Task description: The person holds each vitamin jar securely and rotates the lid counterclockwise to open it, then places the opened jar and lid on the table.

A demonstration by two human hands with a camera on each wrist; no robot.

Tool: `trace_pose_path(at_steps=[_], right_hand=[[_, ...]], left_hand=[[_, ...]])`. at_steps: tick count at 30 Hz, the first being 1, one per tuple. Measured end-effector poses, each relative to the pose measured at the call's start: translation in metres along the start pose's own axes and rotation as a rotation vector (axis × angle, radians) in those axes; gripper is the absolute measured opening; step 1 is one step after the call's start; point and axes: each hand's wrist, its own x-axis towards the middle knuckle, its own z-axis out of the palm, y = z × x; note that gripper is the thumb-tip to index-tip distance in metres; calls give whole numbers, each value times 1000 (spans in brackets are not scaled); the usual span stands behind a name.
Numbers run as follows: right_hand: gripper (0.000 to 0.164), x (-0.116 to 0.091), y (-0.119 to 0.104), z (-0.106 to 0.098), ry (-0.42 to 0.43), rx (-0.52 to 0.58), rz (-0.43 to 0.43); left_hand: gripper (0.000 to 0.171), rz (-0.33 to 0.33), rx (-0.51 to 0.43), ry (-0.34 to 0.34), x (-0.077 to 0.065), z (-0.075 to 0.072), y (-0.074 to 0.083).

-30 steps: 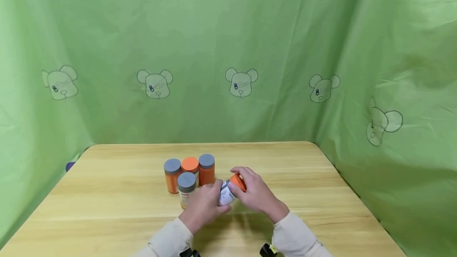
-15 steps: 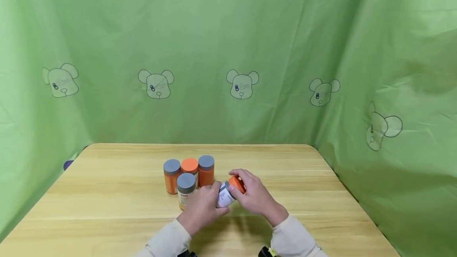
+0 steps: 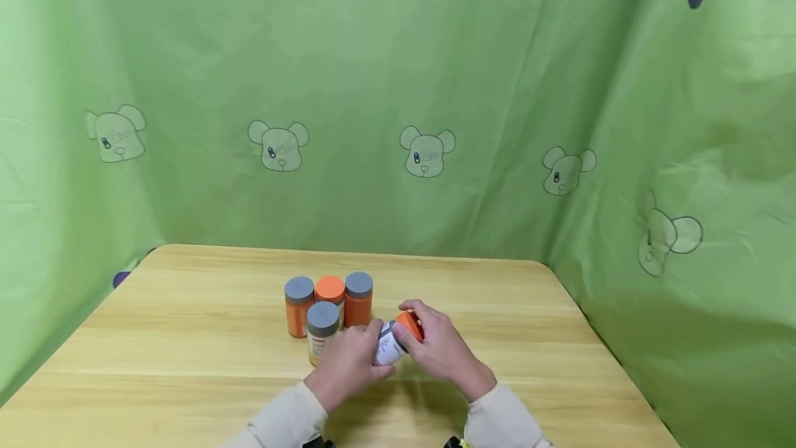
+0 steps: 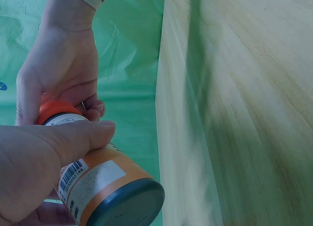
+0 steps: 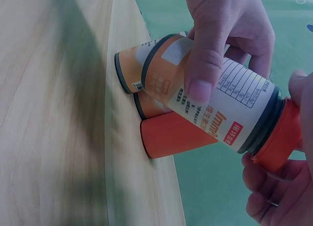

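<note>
A supplement jar [image 3: 388, 346] with a white and orange label is held tilted above the table, its dark base toward the left hand's side. My left hand [image 3: 349, 363] grips its body, the thumb [image 5: 200, 89] lying across the label in the right wrist view. At the upper end, my right hand [image 3: 443, 351] holds the orange lid [image 3: 410, 326] between thumb and fingers. In the right wrist view the lid's rim [image 5: 266, 160] sits slightly askew at the dark neck of the jar.
Several upright jars stand close together left of the hands: a front grey-lidded jar [image 3: 323, 319], an orange-lidded jar [image 3: 330, 287] and grey-lidded ones [image 3: 300, 289] beside it. The wooden table [image 3: 528, 310] is bordered by a green curtain [image 3: 348, 213].
Both hands keep hold of the jar and its lid. The orange lid has turned and tipped slightly in the right hand. The head view has shifted a little; the standing jars stay put.
</note>
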Motion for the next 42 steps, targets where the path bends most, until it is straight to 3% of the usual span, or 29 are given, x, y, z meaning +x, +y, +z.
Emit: trace_pose_path(at_steps=[17, 23, 28, 37, 42], right_hand=[[36, 0, -3, 4, 42, 61, -71], [38, 6, -3, 6, 17, 79, -102], [40, 7, -3, 7, 8, 95, -112], [38, 3, -1, 3, -4, 28, 2], [34, 1, -1, 0, 8, 18, 21]], left_hand=[[52, 4, 5, 20, -3, 1, -4], [54, -31, 14, 4, -3, -2, -10], [52, -21, 15, 7, -3, -2, -12], [52, -6, 48, 9, -2, 3, -3], [53, -20, 47, -17, 1, 6, -1]])
